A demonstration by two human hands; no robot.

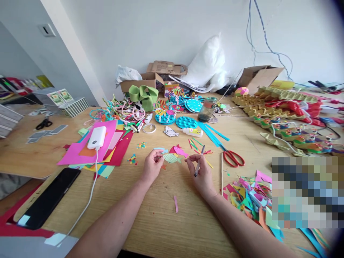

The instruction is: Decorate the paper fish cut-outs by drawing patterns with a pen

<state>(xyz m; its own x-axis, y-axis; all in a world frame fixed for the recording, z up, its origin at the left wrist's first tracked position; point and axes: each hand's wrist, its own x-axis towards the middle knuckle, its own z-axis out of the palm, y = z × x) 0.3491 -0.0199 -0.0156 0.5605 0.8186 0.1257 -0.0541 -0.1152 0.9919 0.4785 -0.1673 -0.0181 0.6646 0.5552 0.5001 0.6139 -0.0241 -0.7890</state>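
Currently the left hand (151, 165) is pinching the edge of a green paper fish (172, 158) lying on the wooden table (172, 222); the right hand (202, 171) is gripping a pen (199, 166) beside it. Fish looks cut and patterned; a pink fish (180, 151) is lying finished just behind. Red scissors (231, 156), glue bottle (192, 132), paper scraps (248, 195) are crowding the table; white wall behind.

Both bare forearms reach forward from the lower edge, converging. The left hand (152, 165) curls loosely, thumb and fingertips pinched together. The right hand (202, 175) sits just beside it, palm inward, fingers bent in a pinching grip.
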